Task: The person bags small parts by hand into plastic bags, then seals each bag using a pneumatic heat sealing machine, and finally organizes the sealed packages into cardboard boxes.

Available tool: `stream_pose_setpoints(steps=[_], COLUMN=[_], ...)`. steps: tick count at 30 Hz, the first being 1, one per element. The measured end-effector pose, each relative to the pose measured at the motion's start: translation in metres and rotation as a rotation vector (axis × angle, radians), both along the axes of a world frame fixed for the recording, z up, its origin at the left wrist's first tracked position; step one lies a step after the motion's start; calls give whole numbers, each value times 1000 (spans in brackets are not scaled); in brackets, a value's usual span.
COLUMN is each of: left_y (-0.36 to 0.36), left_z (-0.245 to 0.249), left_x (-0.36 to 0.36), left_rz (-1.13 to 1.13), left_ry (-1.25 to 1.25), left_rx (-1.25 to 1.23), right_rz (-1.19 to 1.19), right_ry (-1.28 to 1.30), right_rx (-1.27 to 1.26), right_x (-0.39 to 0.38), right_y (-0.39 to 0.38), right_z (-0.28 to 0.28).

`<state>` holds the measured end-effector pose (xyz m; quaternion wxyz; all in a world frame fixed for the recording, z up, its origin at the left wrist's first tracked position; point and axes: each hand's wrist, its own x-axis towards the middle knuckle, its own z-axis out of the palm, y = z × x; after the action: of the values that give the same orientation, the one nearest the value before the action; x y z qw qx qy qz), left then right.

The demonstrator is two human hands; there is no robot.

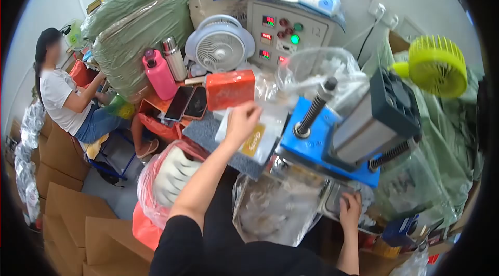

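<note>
My left hand [243, 121] is closed, its fingers curled together over a clear plastic pouch [258, 147] with a gold label. Whatever the fingertips hold, if anything, is hidden. Just beyond that hand stands a red-orange block-shaped pack [230, 90]. The pouch lies on a grey felt-like mat [201, 133]. At the right, my right hand [351, 207] rests with fingers apart on a pale, shiny tray-like part [332, 199] below the blue plate [306, 133] of a press. Two black springs on posts and a grey cylinder [358, 131] rise from that plate.
A control box [323, 21] with red displays stands at the back, beside a white fan [220, 44], a pink bottle [160, 74] and two phones [196, 102]. A plastic-lined bin [278, 208] is below me. A person [65, 81] sits at left near cardboard boxes [70, 213].
</note>
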<state>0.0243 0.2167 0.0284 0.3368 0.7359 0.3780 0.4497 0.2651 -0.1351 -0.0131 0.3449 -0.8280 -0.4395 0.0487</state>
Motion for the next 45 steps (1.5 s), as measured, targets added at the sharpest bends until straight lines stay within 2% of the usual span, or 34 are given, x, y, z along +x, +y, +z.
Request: stream_pose_setpoints(steps=[2, 4, 6, 7, 9, 11, 13, 15, 19, 22, 24, 26, 28, 30, 31, 33, 35, 36, 37, 38, 40, 41, 42, 44, 45], left_y=[54, 89, 108, 114, 133, 151, 146, 157, 144, 135, 128, 119, 111, 104, 101, 113, 91, 58, 30, 18, -33, -49, -75, -135, -162], left_z=[16, 32, 49, 48, 26, -18, -8, -38, -12, 19, 23, 29, 42, 58, 67, 70, 98, 103, 106, 88, 55, 9, -12, -55, -74], left_x=[38, 82, 121, 140, 187, 228, 227, 227, 205, 195, 197, 197, 194, 184, 176, 152, 86, 46, 9, -40, -109, -138, -158, -155, -145], left_rz=[22, -32, -234, -248, -371, -512, -576, -501, -505, -407, -310, -106, -73, -21, 3, 25, 30, -72, 91, -142, -130, -96, -116, -84, -197], left_ry=[-145, -158, -39, -58, 137, 189, 606, 470, 352, 418, 471, 557, 468, 189, 137, -155, -479, -762, -740, -825, -454, -312, -81, -42, -89], left_rx=[171, 418, 249, 256, 343, 384, 120, 229, 75, 116, 221, 510, 567, 489, 418, 458, 229, -86, -68, -269, -366, -354, -482, -903, -994], right_rz=[-31, -66, -100, -78, -49, -73, -81, -83, -79, -64, -81, -86, -92, -94, -94, -93, -89, -87, -78, -63, -22, 4, 33, 34, 13], right_ry=[-90, -146, -102, -139, -208, -217, -167, -216, -178, -176, -153, -172, -193, -161, -153, -174, -124, -99, -56, -6, 2, -42, 54, 113, 111], right_rx=[-4, 27, 29, 20, 17, 41, 0, 36, 21, 33, 16, 29, 40, 24, 26, 58, 84, 105, 58, 13, 4, 38, 26, 31, 28], right_x=[4, -3, -2, -3, -7, -5, -5, -2, -4, -4, -5, -4, -3, -5, -6, -8, -7, -7, -4, -5, -5, -2, 2, 2, 0], right_y=[-3, 3, 4, 5, 11, 11, 11, 12, 11, 10, 10, 8, 7, 7, 7, 7, 6, 5, 2, 0, -1, -3, -3, -2, -2], right_z=[-20, -16, -18, -16, -10, -10, -10, -11, -11, -12, -8, -12, -12, -10, -9, -5, -3, -5, -9, -4, -8, -16, -18, -16, -12])
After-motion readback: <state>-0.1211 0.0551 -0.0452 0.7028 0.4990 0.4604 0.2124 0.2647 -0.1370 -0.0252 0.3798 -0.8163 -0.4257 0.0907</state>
